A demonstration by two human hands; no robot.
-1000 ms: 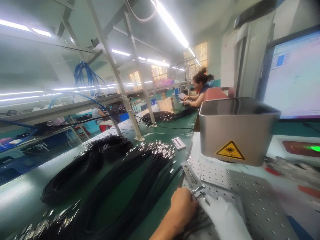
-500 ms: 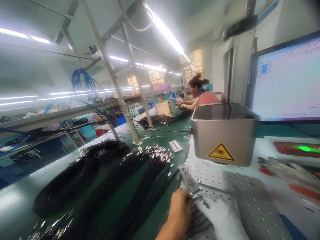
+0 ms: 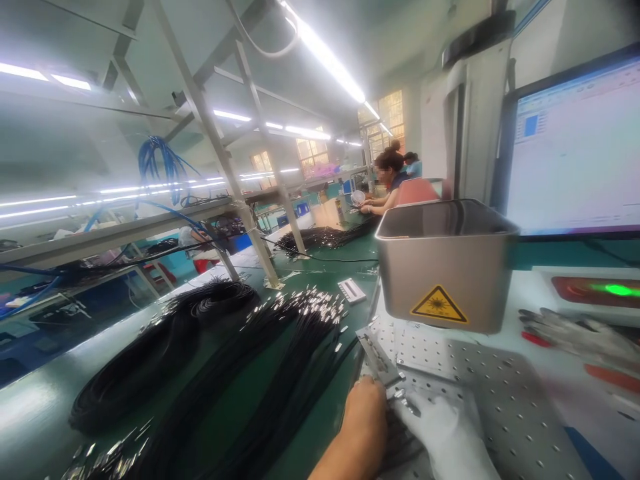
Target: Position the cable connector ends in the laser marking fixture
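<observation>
My bare left hand [image 3: 364, 413] rests at the near edge of a perforated metal plate [image 3: 480, 387], fingers curled over a bunch of black cables [image 3: 395, 440]. My right hand [image 3: 445, 433], in a white glove, sits right beside it and pinches small metal connector ends [image 3: 406, 401] of those cables. A metal jig bar [image 3: 375, 357] lies on the plate just beyond both hands. Above the plate stands a steel laser hood [image 3: 445, 267] with a yellow warning label.
Long bundles of black cables with silver ends [image 3: 280, 360] and a coiled bundle [image 3: 150, 353] lie on the green bench to the left. A monitor [image 3: 575, 153] stands at right, a panel with a green light [image 3: 600, 290] below it. A co-worker [image 3: 387, 183] sits far down the bench.
The view has shifted slightly; both hands stay together at the plate's near edge, working the connector ends, with my left hand a little lower in the picture.
</observation>
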